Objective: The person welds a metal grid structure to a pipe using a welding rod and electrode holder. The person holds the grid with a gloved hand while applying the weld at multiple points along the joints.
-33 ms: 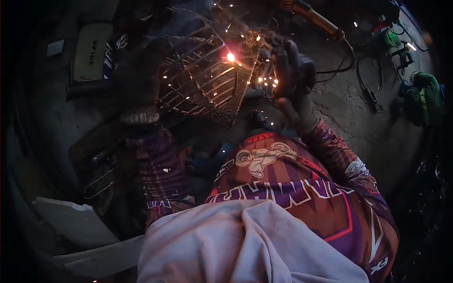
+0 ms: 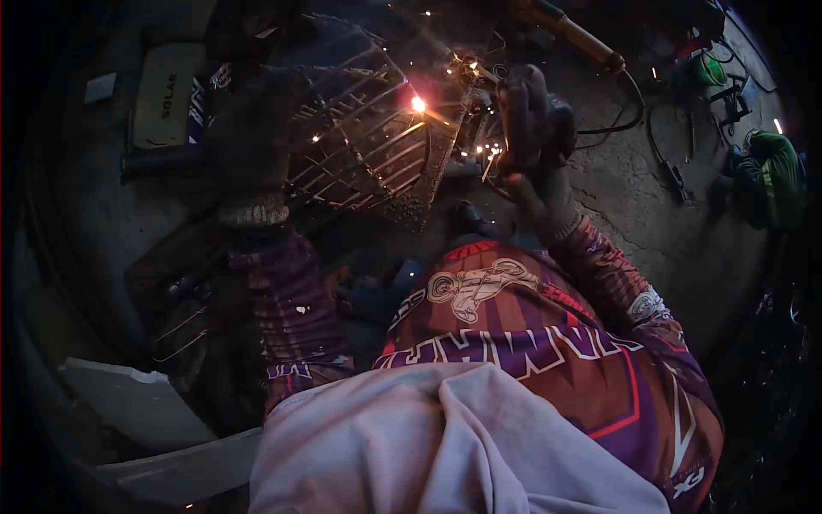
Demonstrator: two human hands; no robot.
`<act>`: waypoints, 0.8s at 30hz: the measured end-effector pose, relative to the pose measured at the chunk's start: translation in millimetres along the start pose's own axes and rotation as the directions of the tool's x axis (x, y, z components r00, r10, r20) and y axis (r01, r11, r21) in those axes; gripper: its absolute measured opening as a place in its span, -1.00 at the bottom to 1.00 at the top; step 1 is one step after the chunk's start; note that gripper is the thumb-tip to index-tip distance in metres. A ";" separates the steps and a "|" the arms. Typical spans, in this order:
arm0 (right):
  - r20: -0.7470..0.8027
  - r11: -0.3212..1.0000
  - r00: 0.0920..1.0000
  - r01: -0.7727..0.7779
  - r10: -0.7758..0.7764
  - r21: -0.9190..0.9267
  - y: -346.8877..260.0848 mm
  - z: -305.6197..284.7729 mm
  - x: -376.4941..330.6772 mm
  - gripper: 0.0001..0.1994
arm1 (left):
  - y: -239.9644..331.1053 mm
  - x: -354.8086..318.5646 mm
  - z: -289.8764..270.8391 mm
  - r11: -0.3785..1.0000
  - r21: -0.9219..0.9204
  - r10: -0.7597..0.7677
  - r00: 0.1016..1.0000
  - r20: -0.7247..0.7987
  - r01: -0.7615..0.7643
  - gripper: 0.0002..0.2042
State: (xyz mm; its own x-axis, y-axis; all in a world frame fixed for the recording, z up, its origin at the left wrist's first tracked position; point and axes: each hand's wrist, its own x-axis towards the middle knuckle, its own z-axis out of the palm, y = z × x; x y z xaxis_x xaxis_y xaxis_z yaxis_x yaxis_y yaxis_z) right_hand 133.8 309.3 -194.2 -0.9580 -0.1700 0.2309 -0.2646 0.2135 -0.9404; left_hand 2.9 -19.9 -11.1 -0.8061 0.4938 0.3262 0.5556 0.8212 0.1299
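A metal grille of thin parallel bars [image 2: 360, 146] stands tilted on the concrete floor in front of me. A bright weld spark [image 2: 417, 104] glows near its upper right edge, and small sparks scatter around it. My left hand [image 2: 253, 150], in a dark glove, grips the grille's left side. My right hand [image 2: 535, 141], also gloved, is closed on a welding electrode holder, whose thin rod [image 2: 488, 167] points toward the grille's right edge. A dark cable [image 2: 621, 107] runs away from that hand. My knees and a pale cloth fill the lower view.
A flat pale box [image 2: 167, 94] lies at the upper left. A yellow-handled tool [image 2: 569, 30] lies beyond the grille. Green items [image 2: 771, 176] and loose tools sit at the right. Pale boards [image 2: 128, 403] and bent wire pieces [image 2: 180, 334] lie at the lower left.
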 end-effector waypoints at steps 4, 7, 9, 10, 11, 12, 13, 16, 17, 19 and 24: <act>-0.072 0.961 0.980 -0.164 0.184 0.225 -2.2 7.6 1.8 -0.41 | 6.5 -1.6 0.3 0.739 -0.583 -0.439 0.898 -0.034 0.339 -0.70; -0.102 0.925 0.973 -0.159 0.205 0.346 -12.9 3.9 0.1 -0.39 | 27.4 -1.0 -6.5 0.793 -0.384 -0.536 0.841 -0.070 0.473 -0.66; -0.105 0.936 0.979 -0.134 0.177 0.326 -21.1 0.2 3.0 -0.39 | 32.7 -0.2 -11.4 0.716 -0.463 -0.616 0.785 -0.066 0.523 -0.62; -0.081 0.962 0.985 -0.126 0.150 0.242 -27.1 -3.2 4.7 -0.38 | 30.6 -1.1 -13.6 0.718 -0.461 -0.616 0.785 -0.070 0.522 -0.62; -0.060 0.982 0.990 -0.116 0.126 0.151 -29.9 -5.6 5.7 -0.37 | 25.8 -2.3 -13.6 0.725 -0.437 -0.612 0.789 -0.054 0.533 -0.63; -0.064 0.983 0.990 -0.114 0.125 0.146 -29.0 -5.1 5.7 -0.37 | 22.2 -3.5 -12.4 0.731 -0.414 -0.609 0.792 -0.038 0.543 -0.64; -0.038 0.971 0.989 -0.136 0.146 0.195 -27.3 -3.8 5.2 -0.39 | 20.0 -4.7 -9.3 0.732 -0.419 -0.606 0.794 -0.039 0.538 -0.64; 0.021 0.961 0.991 -0.135 0.133 0.241 -33.8 -6.8 16.9 -0.41 | 15.6 -9.8 -11.7 0.753 -0.445 -0.582 0.806 -0.105 0.485 -0.66; 0.036 0.963 0.991 -0.130 0.125 0.236 -44.9 -9.0 24.5 -0.42 | 12.3 -13.6 -14.2 0.766 -0.391 -0.589 0.801 -0.106 0.511 -0.67; 0.058 0.916 0.989 -0.145 0.133 0.373 -73.7 -14.7 42.4 -0.38 | 10.1 -19.8 -11.7 0.772 -0.340 -0.597 0.796 -0.100 0.536 -0.68; 0.026 0.896 0.925 -0.375 0.380 0.239 -70.1 -23.7 13.7 -0.38 | 20.1 -26.2 -15.1 0.786 -0.444 -0.563 0.795 -0.226 0.430 -0.69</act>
State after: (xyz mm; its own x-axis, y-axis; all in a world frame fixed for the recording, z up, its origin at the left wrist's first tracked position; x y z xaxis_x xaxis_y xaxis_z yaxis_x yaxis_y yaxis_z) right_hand 136.6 314.8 -119.3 -0.9834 -0.1011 -0.1505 0.1487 0.0255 -0.9886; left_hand 38.3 -20.6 -2.8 -0.9075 -0.1347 0.3978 0.1803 0.7306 0.6586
